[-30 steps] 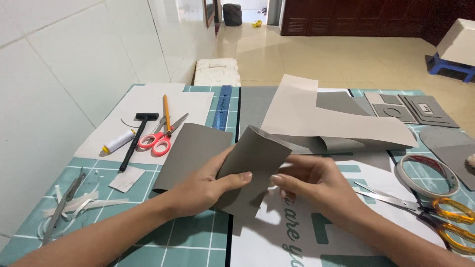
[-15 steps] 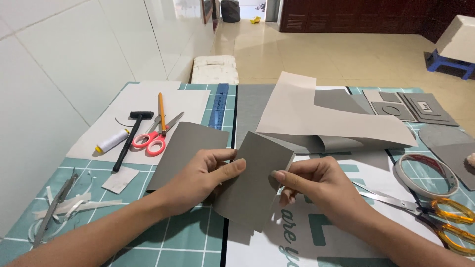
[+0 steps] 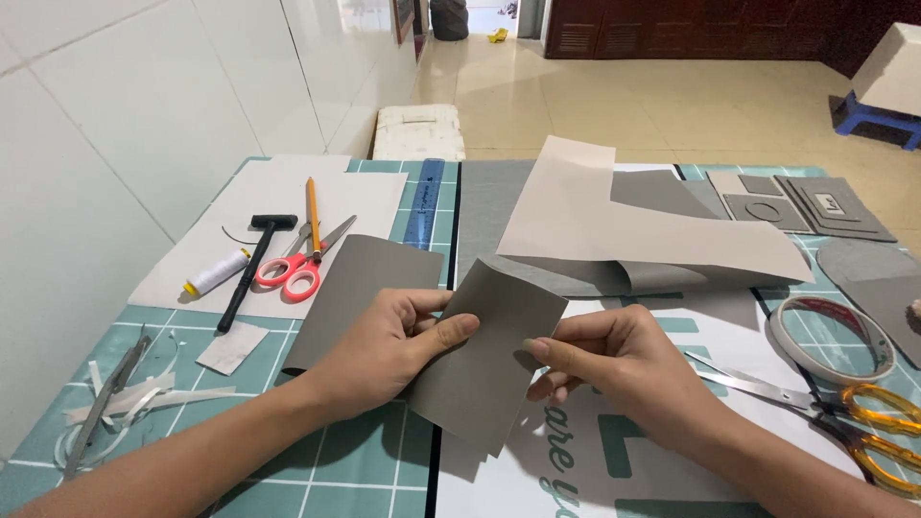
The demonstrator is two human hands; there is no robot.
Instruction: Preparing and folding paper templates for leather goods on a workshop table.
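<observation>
I hold a grey sheet (image 3: 489, 360) between both hands, lifted a little above the tabletop (image 3: 374, 451) and tilted, its top edge curling away from me. My left hand (image 3: 389, 345) pinches its left edge, thumb across the front and fingers behind; my right hand (image 3: 614, 360) pinches the right edge with thumb and fingertips. Both forearms come in low from the near edge. Beneath lies a green cutting mat with a larger grey sheet (image 3: 360, 278) just behind my left hand. Red-handled scissors (image 3: 302, 264), a pencil (image 3: 313, 203) and a thread spool (image 3: 217, 272) sit to the left, a tape roll (image 3: 833, 338) and yellow-handled scissors (image 3: 844, 417) to the right. A tiled floor (image 3: 652, 96) stretches beyond.
</observation>
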